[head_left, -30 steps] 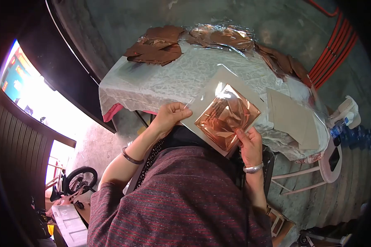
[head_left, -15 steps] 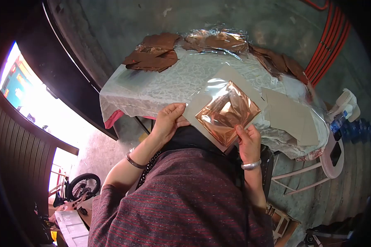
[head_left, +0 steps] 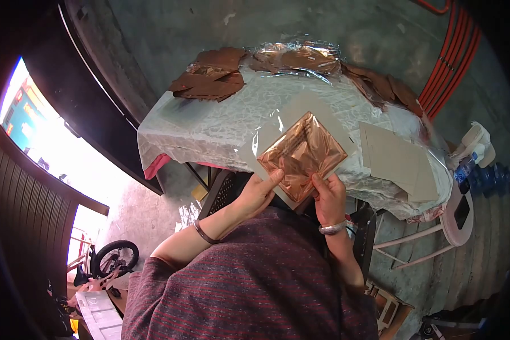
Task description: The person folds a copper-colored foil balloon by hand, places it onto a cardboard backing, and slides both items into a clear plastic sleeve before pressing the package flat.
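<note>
A shiny copper-coloured foil square (head_left: pixel 306 148) lies on a grey cardboard sheet (head_left: pixel 318 107), with clear film showing at its left. It is tilted like a diamond in front of me, above the table edge. My left hand (head_left: pixel 258 194) is closed on the lower left edge, thumb on top of the foil. My right hand (head_left: pixel 330 199) pinches the lower right edge, its thumb also on the foil. The fingers under the cardboard are mostly hidden. The foil looks creased near both thumbs.
A table with a pale patterned cloth (head_left: pixel 204 122) stands ahead. Brown torn sheets (head_left: pixel 209 76) and crumpled clear film (head_left: pixel 300 48) lie along its far side. Grey cardboard pieces (head_left: pixel 396 158) rest at the right. Beyond is a stool (head_left: pixel 458 218) with a phone on it.
My left hand has moved right and down, from the cardboard's left corner to the foil's lower left edge. The foil and cardboard have shifted slightly left. My right hand moved a little left and down.
</note>
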`<action>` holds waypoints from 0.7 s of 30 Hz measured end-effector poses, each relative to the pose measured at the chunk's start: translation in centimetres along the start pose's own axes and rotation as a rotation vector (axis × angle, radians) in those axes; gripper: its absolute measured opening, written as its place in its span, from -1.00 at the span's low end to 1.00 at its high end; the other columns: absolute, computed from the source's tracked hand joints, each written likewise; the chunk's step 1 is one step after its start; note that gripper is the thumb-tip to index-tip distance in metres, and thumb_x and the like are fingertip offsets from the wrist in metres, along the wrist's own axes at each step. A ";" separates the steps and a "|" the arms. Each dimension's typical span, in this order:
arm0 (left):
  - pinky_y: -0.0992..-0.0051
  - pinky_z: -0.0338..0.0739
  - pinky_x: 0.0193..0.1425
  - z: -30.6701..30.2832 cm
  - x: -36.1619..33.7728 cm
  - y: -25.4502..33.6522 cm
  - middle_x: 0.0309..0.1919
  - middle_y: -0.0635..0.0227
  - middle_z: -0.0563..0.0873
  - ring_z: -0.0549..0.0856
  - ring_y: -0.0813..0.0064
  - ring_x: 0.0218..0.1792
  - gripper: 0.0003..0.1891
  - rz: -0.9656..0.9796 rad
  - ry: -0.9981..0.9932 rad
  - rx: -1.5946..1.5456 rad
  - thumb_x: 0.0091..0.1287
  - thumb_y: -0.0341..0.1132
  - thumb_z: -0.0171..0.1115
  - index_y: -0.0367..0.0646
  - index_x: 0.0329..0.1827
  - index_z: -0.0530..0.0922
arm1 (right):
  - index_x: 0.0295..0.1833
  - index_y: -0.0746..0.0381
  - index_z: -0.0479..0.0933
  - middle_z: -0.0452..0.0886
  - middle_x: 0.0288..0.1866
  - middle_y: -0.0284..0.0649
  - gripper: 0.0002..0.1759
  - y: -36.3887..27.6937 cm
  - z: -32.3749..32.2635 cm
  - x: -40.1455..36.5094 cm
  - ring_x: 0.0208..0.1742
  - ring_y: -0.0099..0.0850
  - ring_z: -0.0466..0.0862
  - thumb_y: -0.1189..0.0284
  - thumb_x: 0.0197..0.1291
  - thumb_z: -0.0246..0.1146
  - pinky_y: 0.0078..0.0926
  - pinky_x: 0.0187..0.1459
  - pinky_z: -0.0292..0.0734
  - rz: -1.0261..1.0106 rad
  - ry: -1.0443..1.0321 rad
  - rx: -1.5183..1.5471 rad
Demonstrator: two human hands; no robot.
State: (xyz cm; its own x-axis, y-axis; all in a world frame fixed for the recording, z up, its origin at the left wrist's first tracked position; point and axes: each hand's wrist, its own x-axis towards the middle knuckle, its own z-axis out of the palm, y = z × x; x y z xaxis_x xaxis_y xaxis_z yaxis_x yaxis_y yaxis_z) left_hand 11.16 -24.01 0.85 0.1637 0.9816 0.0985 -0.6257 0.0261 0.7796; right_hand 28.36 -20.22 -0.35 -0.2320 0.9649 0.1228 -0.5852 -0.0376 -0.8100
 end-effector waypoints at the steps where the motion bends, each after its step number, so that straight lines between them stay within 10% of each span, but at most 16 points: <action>1: 0.37 0.27 0.40 -0.1 0.0 -0.3 0.26 0.30 0.43 0.39 0.44 0.30 -0.50 0.000 0.003 -0.002 0.44 -0.28 0.08 -0.21 0.38 0.21 | 0.08 0.41 0.44 0.64 -0.08 -0.18 -0.71 0.0 0.2 0.0 -0.12 -0.53 0.64 0.52 0.29 0.19 -0.56 -0.08 0.57 -0.012 0.008 0.001; 9: 0.27 0.22 0.43 -2.6 -0.7 -0.5 0.35 0.21 0.33 0.36 0.32 0.34 -0.39 0.005 -0.062 -0.158 0.46 -0.01 -0.03 -0.19 0.43 0.13 | 0.06 0.40 0.44 0.64 -0.10 -0.16 -0.73 0.3 -0.2 0.0 -0.19 -0.53 0.65 0.52 0.29 0.19 -0.60 -0.13 0.57 0.035 -0.011 -0.043; 14: 0.31 0.23 0.38 -5.1 0.9 8.6 0.27 0.22 0.43 0.41 0.38 0.27 -0.28 -0.021 0.017 0.406 0.42 0.24 -0.18 -0.17 0.40 0.24 | 0.02 0.36 0.47 0.67 -0.23 -0.24 -0.75 -0.6 -0.4 -0.4 -0.37 -0.64 0.61 0.47 0.29 0.22 -0.73 -0.36 0.49 0.037 -0.086 -0.149; 21: 0.70 0.40 -0.36 -3.9 5.1 11.6 -0.35 0.54 0.61 0.52 0.75 -0.45 -0.69 -0.101 0.109 0.580 0.47 -0.10 0.01 -0.16 -0.09 0.55 | 0.01 0.40 0.48 0.67 -0.14 -0.19 -0.76 -0.7 -0.2 -0.6 -0.23 -0.59 0.63 0.51 0.27 0.22 -0.67 -0.18 0.52 0.058 -0.143 -0.280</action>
State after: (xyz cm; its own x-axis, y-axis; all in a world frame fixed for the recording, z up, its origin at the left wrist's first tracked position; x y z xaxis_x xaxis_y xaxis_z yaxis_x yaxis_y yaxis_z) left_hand 1.79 -17.95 7.97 0.1027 0.9941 -0.0338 -0.0872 0.0428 0.9953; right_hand 29.04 -20.68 0.00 -0.3772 0.9161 0.1356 -0.3362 0.0010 -0.9418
